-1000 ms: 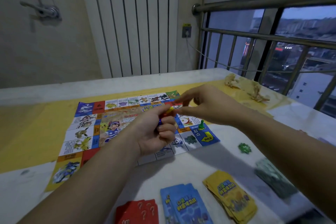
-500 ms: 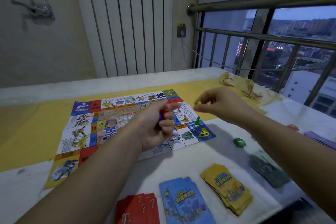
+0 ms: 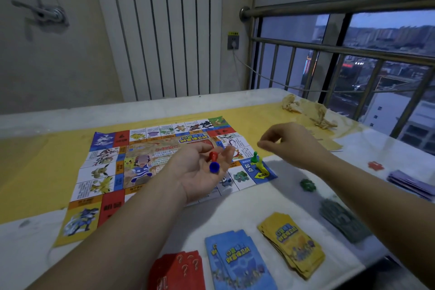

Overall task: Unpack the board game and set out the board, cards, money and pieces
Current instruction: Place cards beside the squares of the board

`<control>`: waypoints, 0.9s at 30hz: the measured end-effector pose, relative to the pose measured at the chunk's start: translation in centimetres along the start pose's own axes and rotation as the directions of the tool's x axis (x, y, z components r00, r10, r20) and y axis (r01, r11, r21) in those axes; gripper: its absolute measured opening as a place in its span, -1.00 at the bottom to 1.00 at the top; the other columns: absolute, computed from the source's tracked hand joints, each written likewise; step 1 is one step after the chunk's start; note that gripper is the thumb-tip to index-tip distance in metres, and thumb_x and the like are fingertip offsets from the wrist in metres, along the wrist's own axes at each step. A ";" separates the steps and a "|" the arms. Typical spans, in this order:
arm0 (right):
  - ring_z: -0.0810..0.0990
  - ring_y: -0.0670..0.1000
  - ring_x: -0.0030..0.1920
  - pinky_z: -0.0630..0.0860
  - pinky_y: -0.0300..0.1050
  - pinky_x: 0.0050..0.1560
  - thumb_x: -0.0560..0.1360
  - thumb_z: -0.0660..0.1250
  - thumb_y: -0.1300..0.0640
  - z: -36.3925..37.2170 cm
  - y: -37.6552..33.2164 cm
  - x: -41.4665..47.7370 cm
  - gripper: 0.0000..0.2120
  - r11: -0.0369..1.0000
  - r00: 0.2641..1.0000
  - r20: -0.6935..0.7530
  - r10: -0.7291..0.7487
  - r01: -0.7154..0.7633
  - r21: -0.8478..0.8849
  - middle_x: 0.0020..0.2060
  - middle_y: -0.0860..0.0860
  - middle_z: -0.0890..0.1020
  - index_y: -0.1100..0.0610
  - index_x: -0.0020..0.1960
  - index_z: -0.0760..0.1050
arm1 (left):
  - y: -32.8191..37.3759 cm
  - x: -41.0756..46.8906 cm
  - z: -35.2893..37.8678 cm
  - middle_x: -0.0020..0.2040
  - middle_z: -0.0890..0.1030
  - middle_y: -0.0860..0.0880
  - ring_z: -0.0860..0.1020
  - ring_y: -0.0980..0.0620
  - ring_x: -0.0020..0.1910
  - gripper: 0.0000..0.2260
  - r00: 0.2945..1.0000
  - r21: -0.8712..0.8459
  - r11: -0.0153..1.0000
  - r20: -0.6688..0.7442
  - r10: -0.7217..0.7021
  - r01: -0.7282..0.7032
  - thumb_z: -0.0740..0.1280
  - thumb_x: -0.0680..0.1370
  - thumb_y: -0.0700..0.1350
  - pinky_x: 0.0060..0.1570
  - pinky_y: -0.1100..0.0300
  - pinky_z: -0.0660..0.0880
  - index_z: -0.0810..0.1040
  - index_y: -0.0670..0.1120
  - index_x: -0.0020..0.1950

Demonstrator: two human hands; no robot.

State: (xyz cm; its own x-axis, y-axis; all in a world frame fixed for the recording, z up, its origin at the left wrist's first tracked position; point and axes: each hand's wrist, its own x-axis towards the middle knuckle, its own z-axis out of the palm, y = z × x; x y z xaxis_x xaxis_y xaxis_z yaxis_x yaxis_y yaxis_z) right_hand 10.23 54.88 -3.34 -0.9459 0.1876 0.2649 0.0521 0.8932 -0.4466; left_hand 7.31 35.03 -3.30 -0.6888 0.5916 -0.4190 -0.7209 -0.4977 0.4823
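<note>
The game board [image 3: 106, 172] lies flat on the yellow table cover. My left hand [image 3: 191, 173] hovers palm-up over the board, fingers relaxed, with a red pawn [image 3: 213, 155] and a blue pawn [image 3: 214, 167] lying in it. A green pawn [image 3: 255, 156] stands on the blue corner square, and a yellow pawn [image 3: 260, 165] leans beside it. Just right of that corner, my right hand [image 3: 294, 143] hangs above the board with loosely curled fingers that hold nothing. Red cards [image 3: 179, 271], blue cards [image 3: 235, 261] and yellow cards [image 3: 292, 242] sit near the front edge.
A grey-green money stack [image 3: 343, 221] and a purple money stack [image 3: 409, 183] lie at the right. A green token [image 3: 307, 185] and a red token [image 3: 376, 165] rest on the white tabletop. Crumpled wrapping [image 3: 306, 110] is at the back right, by the window railing.
My right hand took the yellow pawn from my left hand, carried it right and let it go on the blue corner. My left hand has opened, showing the red and blue pawns.
</note>
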 end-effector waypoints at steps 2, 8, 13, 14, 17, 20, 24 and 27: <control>0.49 -0.27 -0.25 0.33 -0.47 -0.29 0.50 0.35 0.04 -1.1 -2.0 -0.6 -0.88 0.993 0.994 -0.042 -0.105 0.107 0.059 -0.19 -0.13 0.61 0.04 -0.02 0.62 | -0.4 0.0 0.1 0.00 0.57 -0.32 0.58 -0.14 -0.13 -0.71 1.000 -0.020 1.000 0.013 -0.007 0.007 0.10 0.62 -0.23 -0.32 0.00 0.58 0.36 -0.38 0.26; 0.54 -0.23 -0.26 0.43 -0.36 -0.24 0.46 0.41 0.01 -0.4 -7.4 -3.3 -0.80 0.900 0.876 0.207 -0.435 0.430 0.071 -0.15 -0.09 0.67 0.03 0.06 0.64 | -0.7 -0.3 0.3 -0.40 0.54 -0.21 0.54 -0.02 -0.53 -0.71 0.998 0.111 0.993 0.057 -0.030 0.023 0.06 0.61 -0.22 -0.59 0.33 0.43 0.46 -0.36 -0.16; 0.53 -0.12 -0.20 0.43 -0.24 -0.16 0.48 0.39 0.06 0.2 -7.5 -3.0 -0.83 0.909 0.879 0.249 -0.407 0.416 0.017 -0.13 -0.02 0.68 0.07 0.02 0.66 | -1.0 -0.8 0.6 -0.44 0.44 -0.14 0.42 0.01 -0.60 -0.75 0.997 0.117 0.993 0.077 -0.012 0.003 0.01 0.58 -0.30 -0.67 0.37 0.27 0.42 -0.33 -0.17; 0.53 -0.12 -0.19 0.42 -0.27 -0.17 0.48 0.39 0.07 -0.1 -7.3 -2.9 -0.84 0.913 0.882 0.255 -0.396 0.409 0.004 -0.13 -0.02 0.69 0.07 0.03 0.66 | -1.0 -0.6 0.6 -0.39 0.46 -0.15 0.43 0.00 -0.54 -0.78 0.997 0.117 0.993 0.076 -0.001 -0.008 0.01 0.57 -0.32 -0.64 0.36 0.28 0.42 -0.34 -0.08; 0.55 -0.16 -0.13 0.43 -0.34 -0.13 0.47 0.41 0.08 -0.6 -6.7 -3.1 -0.85 0.917 0.889 0.255 -0.380 0.398 -0.024 -0.10 -0.07 0.69 0.03 0.03 0.66 | -1.2 -0.1 0.6 -0.15 0.52 -0.19 0.48 -0.03 -0.29 -0.69 0.997 0.164 0.985 0.048 0.054 -0.061 0.02 0.60 -0.35 -0.50 0.26 0.45 0.37 -0.30 0.30; 0.57 -0.09 -0.04 0.46 -0.18 -0.01 0.51 0.36 0.13 -1.1 -6.2 -3.4 -0.83 0.904 0.884 0.272 -0.380 0.418 -0.094 -0.05 -0.06 0.67 0.03 0.08 0.64 | -1.6 -0.2 0.7 -0.15 0.57 -0.22 0.55 -0.07 -0.19 -0.67 0.994 0.267 0.958 0.043 0.101 -0.109 0.06 0.61 -0.36 -0.27 0.13 0.58 0.36 -0.30 0.36; 0.47 -0.14 -0.16 0.35 -0.38 -0.17 0.59 0.22 0.15 -2.0 -3.7 -3.0 -0.78 0.936 0.941 0.169 -0.294 0.319 -0.148 0.04 -0.01 0.63 0.10 0.16 0.58 | -0.8 -0.7 1.1 -0.25 0.66 -0.16 0.62 -0.09 -0.14 -0.76 0.988 0.281 0.947 0.047 0.149 -0.156 0.06 0.64 -0.32 -0.06 -0.01 0.51 0.44 -0.23 0.22; 0.41 -0.25 -0.30 0.31 -0.52 -0.29 0.60 0.20 0.15 -2.3 -1.0 -2.6 -0.80 0.989 0.980 0.153 -0.130 0.140 -0.055 0.02 -0.02 0.61 0.12 0.14 0.55 | -0.4 -0.8 1.5 -0.22 0.69 -0.11 0.67 0.03 -0.28 -0.85 0.982 0.387 0.902 0.089 0.168 -0.189 0.13 0.63 -0.27 -0.23 0.15 0.62 0.49 -0.23 0.04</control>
State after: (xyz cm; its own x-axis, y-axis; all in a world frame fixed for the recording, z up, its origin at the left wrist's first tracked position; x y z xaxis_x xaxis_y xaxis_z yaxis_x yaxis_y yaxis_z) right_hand 13.32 54.40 -1.61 -0.9824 0.0052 0.1866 -0.0630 0.9318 -0.3575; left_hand 8.33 35.72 -1.99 -0.7904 0.5537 -0.2618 -0.4903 -0.3157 0.8124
